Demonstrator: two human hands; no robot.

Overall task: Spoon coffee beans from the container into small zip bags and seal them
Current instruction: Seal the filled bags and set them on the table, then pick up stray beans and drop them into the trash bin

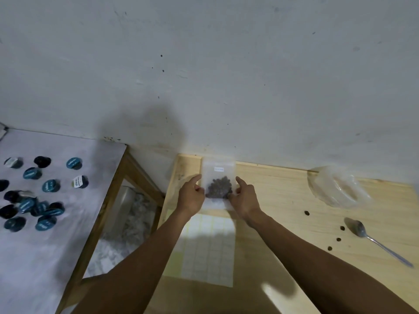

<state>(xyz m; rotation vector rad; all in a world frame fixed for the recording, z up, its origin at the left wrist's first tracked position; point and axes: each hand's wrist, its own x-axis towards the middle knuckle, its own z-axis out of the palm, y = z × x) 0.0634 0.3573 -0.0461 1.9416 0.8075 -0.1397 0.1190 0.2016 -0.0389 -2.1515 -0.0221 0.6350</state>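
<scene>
We hold a small clear plastic zip bag (218, 177) with a dark clump of coffee beans (219, 188) between both hands over the pale wooden table (283, 200), near its far edge by the wall. Left hand (191, 196) pinches the bag's edge at 9 o'clock, index finger stretched out toward 1 o'clock, other fingers curled in. Right hand (244, 198) pinches the opposite edge at 3 o'clock, index finger pointing toward 11 o'clock, rest curled. The bag's long axis runs 12 to 6; a small white label sits toward the 12 end. Which end carries the zip strip we cannot tell, too blurry. Both hands are equally near, one per side, so the seal likely means fingers sliding across the short axis, 9 to 3, along whichever end is open. Beans sit bunched mid-bag, between the two thumbs. A clear round plastic container (337, 189) sits at 3 o'clock from the bag, well apart. A metal spoon (376, 242) lies at 4 o'clock, bowl toward the container, nobody touching it. A few loose dark beans (306, 213) lie scattered between the spoon and our right arm. A white gridded sticker sheet (208, 250) lies at 6 o'clock under the forearms. Blue and black round capsules (51, 185) cover the white side table at 9 o'clock.
</scene>
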